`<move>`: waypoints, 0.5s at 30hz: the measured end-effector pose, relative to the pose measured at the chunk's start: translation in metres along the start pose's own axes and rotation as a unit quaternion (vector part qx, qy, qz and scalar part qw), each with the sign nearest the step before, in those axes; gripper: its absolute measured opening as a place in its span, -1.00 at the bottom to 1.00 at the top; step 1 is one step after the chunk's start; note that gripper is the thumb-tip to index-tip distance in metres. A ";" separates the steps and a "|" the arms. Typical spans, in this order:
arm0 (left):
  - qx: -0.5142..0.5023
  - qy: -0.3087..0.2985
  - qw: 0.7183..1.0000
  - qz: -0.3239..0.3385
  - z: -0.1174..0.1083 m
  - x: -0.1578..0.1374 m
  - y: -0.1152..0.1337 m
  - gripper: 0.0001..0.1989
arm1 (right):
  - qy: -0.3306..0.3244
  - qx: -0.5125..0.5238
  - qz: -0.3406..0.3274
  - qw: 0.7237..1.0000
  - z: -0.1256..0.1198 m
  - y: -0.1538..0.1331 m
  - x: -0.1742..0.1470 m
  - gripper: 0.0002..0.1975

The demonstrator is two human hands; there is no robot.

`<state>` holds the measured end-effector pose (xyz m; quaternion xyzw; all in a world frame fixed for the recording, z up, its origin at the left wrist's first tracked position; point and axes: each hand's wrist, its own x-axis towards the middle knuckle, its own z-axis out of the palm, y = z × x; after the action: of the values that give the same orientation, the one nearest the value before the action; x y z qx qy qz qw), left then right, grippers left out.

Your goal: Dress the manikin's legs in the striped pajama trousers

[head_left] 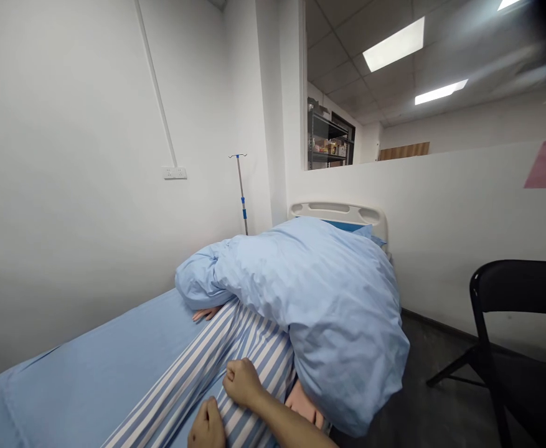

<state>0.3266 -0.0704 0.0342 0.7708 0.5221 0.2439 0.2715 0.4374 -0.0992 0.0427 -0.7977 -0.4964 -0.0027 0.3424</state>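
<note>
My right hand [243,381] is closed in a fist on or just over the leg of blue-and-white striped trousers [273,348]. Closer to me, my left hand [207,427] is also curled into a fist by the same leg, cut off by the bottom edge. Nothing shows in either fist. The trousers clothe a figure lying on the bed, whose upper body is hidden under a light blue quilt [329,292]. One hand of the figure [206,313] pokes out at the quilt's left edge, and its other hand [304,406] lies beside my right forearm.
The bed's blue sheet [90,354] stretches to the left wall. Behind the quilt stands a pale headboard [342,210], with a drip stand [243,199] to its left. A black folding chair [520,286] is on the dark floor at right. A wall socket [174,173] is at left.
</note>
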 end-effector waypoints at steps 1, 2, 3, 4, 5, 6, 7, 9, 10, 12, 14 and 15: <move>-0.001 -0.022 1.000 -0.007 0.000 0.000 0.000 -0.67 | 0.010 -0.006 0.009 1.000 0.003 0.003 -0.001 -0.90; -0.002 -0.038 0.999 -0.011 0.000 -0.001 0.000 -0.66 | 0.022 -0.010 0.017 1.000 0.005 0.005 -0.002 -0.89; -0.001 -0.043 0.999 -0.010 0.001 -0.003 0.001 -0.66 | 0.033 -0.014 0.024 0.999 0.007 0.007 -0.003 -0.88; 0.000 -0.038 0.999 -0.003 0.002 -0.005 0.001 -0.66 | 0.040 -0.016 0.029 0.999 0.008 0.008 -0.004 -0.88; -0.002 -0.030 0.999 0.010 0.002 -0.007 0.002 -0.66 | 0.044 -0.016 0.030 0.998 0.009 0.008 -0.005 -0.87; -0.009 -0.024 0.999 0.027 0.002 -0.008 0.002 -0.67 | 0.045 -0.014 0.029 0.998 0.008 0.007 -0.006 -0.87; -0.020 -0.026 0.998 0.047 0.000 -0.009 0.001 -0.67 | 0.044 -0.011 0.026 0.999 0.007 0.007 -0.006 -0.86; -0.039 -0.061 0.993 0.088 -0.008 -0.008 -0.003 -0.69 | 0.045 -0.004 0.021 0.999 0.005 0.005 -0.007 -0.86; -0.042 -0.088 0.990 0.099 -0.017 -0.005 -0.007 -0.69 | 0.046 -0.002 0.023 0.999 0.003 0.004 -0.007 -0.85; -0.033 -0.126 0.987 0.097 -0.041 0.002 -0.019 -0.67 | 0.045 0.000 0.026 0.999 0.001 0.002 -0.008 -0.84; -0.016 -0.121 0.990 0.073 -0.074 0.008 -0.039 -0.64 | 0.044 -0.003 0.023 0.999 0.000 0.001 -0.009 -0.84; -0.004 -0.109 0.992 0.058 -0.091 0.008 -0.052 -0.62 | 0.045 -0.007 0.021 0.999 0.000 0.000 -0.009 -0.84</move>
<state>0.2344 -0.0317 0.0674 0.8208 0.4426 0.1760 0.3153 0.4327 -0.1064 0.0397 -0.8092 -0.4641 -0.0346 0.3587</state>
